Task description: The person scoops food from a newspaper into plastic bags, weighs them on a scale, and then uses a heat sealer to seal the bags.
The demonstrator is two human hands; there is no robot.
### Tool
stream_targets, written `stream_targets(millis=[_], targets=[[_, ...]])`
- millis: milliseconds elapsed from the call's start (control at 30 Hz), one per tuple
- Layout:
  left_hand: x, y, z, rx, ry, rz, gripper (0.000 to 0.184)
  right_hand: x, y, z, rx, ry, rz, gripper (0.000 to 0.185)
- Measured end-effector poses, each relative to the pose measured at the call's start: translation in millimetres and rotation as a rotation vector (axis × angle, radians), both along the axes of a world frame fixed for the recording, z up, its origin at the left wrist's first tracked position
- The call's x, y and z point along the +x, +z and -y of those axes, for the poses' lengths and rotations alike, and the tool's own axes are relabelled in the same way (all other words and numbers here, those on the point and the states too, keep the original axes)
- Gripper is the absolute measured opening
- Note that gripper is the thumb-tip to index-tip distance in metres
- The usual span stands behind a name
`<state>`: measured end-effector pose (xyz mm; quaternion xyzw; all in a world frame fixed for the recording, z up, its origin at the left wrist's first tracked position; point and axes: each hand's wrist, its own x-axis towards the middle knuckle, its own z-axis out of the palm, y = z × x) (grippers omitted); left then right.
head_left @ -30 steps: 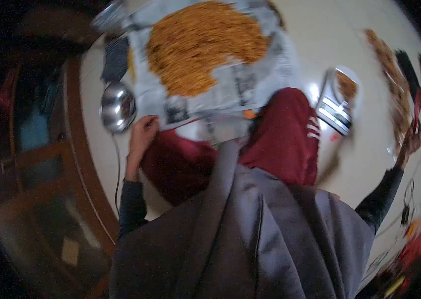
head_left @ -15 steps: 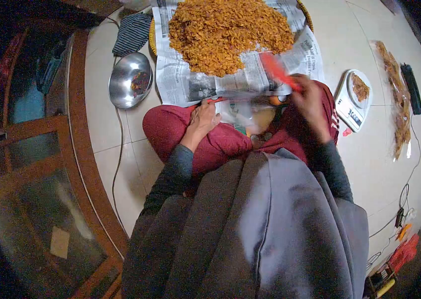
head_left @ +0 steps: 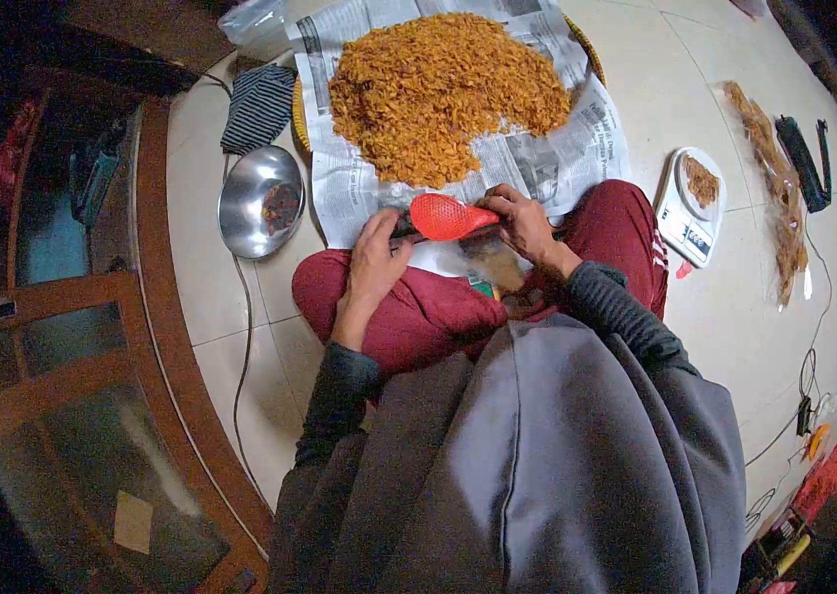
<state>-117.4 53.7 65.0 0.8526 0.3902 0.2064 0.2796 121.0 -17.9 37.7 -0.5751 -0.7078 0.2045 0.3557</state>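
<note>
My right hand (head_left: 527, 230) is closed around the handle of a red rice paddle (head_left: 450, 217), whose dotted blade points left. Across from it, my left hand (head_left: 376, 259) is just left of the blade, above my left knee, its thumb and fingers apart; I see nothing held in it. Between my legs, partly hidden by the paddle and right hand, is a clear plastic bag (head_left: 448, 259). Beyond both hands, a big heap of orange-brown crispy flakes (head_left: 448, 94) lies on newspaper (head_left: 577, 148) over a round woven tray (head_left: 587, 54).
On the left stand a steel bowl (head_left: 240, 203) with dark red bits and a striped cloth (head_left: 258, 109). To the right, a white digital scale (head_left: 686, 233) carries a portion of flakes. Farther right lie filled plastic packs (head_left: 775, 188) and a black long-shaped device (head_left: 802, 163). Cables run along both sides.
My right hand has brought the red paddle down and left from the heap's edge, so its blade is near my left hand. My left hand has shifted slightly left. The view has tilted a little.
</note>
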Motion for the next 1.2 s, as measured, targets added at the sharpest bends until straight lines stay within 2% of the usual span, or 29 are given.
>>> stream_targets(millis=[33, 67, 167, 300, 400, 433, 467, 500, 567, 600, 633, 667, 733, 800, 833, 900, 967, 1000, 1100, 1133, 1167, 1200], targets=[[8.6, 4.8, -0.7, 0.085, -0.003, 0.057, 0.041, -0.2, 6.4, -1.6, 0.026, 0.013, -0.044, 0.031], [18.2, 15.6, 2.4, 0.052, -0.035, 0.022, 0.046, -0.2, 17.7, -1.8, -0.003, 0.06, -0.072, 0.032], [35.7, 0.7, 1.2, 0.031, -0.173, 0.045, 0.048, 2.2, 27.5, -3.2, -0.179, 0.038, -0.053, 0.032], [47.9, 23.5, 4.0, 0.114, -0.178, 0.039, 0.027, 7.3, 32.2, -8.0, 0.088, -0.05, -0.113, 0.026], [51.8, 31.8, 8.6, -0.282, -0.241, 0.015, 0.016, 12.0, 47.1, -10.9, -0.033, -0.014, -0.19, 0.025], [53.8, 33.2, 10.7, -0.453, -0.193, 0.073, 0.016, 11.2, 51.0, -11.8, -0.08, -0.01, -0.198, 0.025], [56.2, 34.1, 13.0, -0.624, -0.143, 0.13, 0.016, 10.6, 58.5, -12.3, 0.079, -0.043, -0.079, 0.022], [57.4, 34.6, 14.3, -0.797, -0.09, 0.185, 0.017, 7.4, 68.5, -9.0, 0.074, -0.071, -0.139, 0.022], [55.9, 31.6, 15.6, -0.904, -0.01, 0.366, 0.02, -2.3, 84.2, 4.1, 0.059, -0.123, -0.259, 0.023], [55.2, 27.0, 18.1, -0.974, 0.036, 0.454, 0.021, -6.1, 78.8, 9.8, -0.11, -0.077, -0.258, 0.026], [55.5, 24.0, 20.8, -1.042, 0.081, 0.544, 0.022, -15.0, 76.7, 17.3, -0.274, -0.059, -0.448, 0.023], [58.9, 31.4, 29.0, -1.083, 0.145, 0.589, 0.023, -21.6, 63.0, 21.6, -0.303, -0.088, -0.458, 0.022], [52.1, 27.8, 29.7, -1.035, 0.138, 0.54, 0.024, -24.3, 51.5, 21.8, -0.327, -0.105, -0.473, 0.021], [43.2, 41.0, 25.7, -0.909, 0.141, 0.48, 0.026, -3.8, 64.6, 10.9, -0.209, -0.084, -0.198, 0.017], [36.6, 33.4, 19.5, -0.746, 0.24, 0.364, 0.019, 9.7, 66.8, 1.7, -0.15, -0.069, -0.061, 0.016], [14.6, 9.1, 1.9, -0.172, 0.081, 0.361, 0.01, 42.4, 51.9, -24.6, -0.248, -0.326, 0.552, 0.015], [16.2, 37.1, -0.4, -0.282, 0.246, 0.322, 0.019, 76.6, 26.3, -49.6, -0.063, -0.387, 0.73, 0.013], [19.9, 56.7, -2.6, -0.335, 0.326, 0.303, 0.024, 87.7, 5.8, -68.4, -0.036, -0.358, 0.69, 0.013], [35.8, 105.3, -14.8, -0.254, 0.259, 0.234, 0.03, 97.1, -52.2, -110.1, 0.026, -0.347, 0.581, 0.013], [31.8, 99.3, -24.8, -0.163, 0.211, 0.089, 0.029, 88.0, -59.6, -120.9, 0.035, -0.385, 0.55, 0.014], [35.1, 97.9, -29.5, -0.107, 0.231, 0.071, 0.026, 82.9, -70.6, -131.2, 0.046, -0.426, 0.52, 0.015], [39.0, 97.4, -33.2, -0.051, 0.251, 0.054, 0.024, 84.1, -98.1, -147.4, -0.025, -0.577, 0.286, 0.018]])
